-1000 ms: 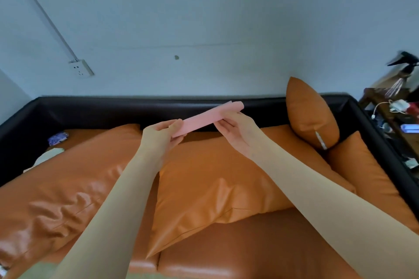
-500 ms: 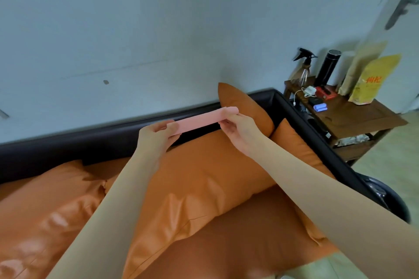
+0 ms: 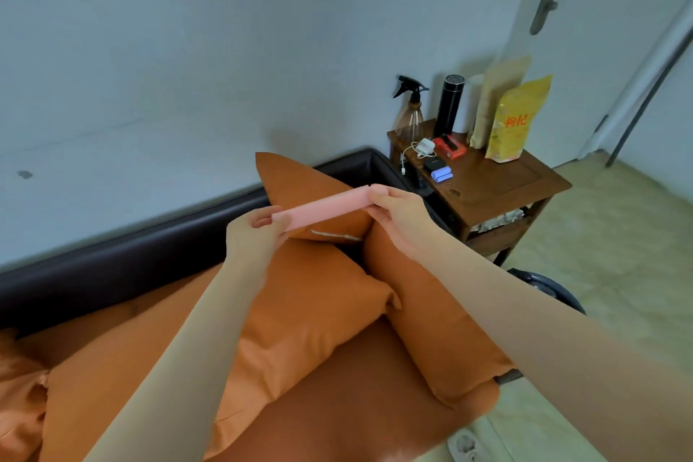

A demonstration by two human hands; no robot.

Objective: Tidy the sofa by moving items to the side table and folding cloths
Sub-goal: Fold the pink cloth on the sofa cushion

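A folded pink cloth (image 3: 322, 207), narrow and long, is held in the air over the orange sofa (image 3: 360, 379). My left hand (image 3: 258, 232) grips its left end and my right hand (image 3: 397, 210) grips its right end. The wooden side table (image 3: 498, 184) stands to the right of the sofa's dark armrest, beyond my right hand.
The side table carries a spray bottle (image 3: 410, 112), a black flask (image 3: 448, 105), a yellow bag (image 3: 515, 120), a brown bag, a charger with cable, a red box and small blue items. Orange cushions (image 3: 300, 311) lie under my arms. A door (image 3: 585, 30) is at the far right.
My view has swung to the right, bringing the side table and door into sight. Both hands keep holding the pink cloth and have travelled rightwards with it, towards the table.
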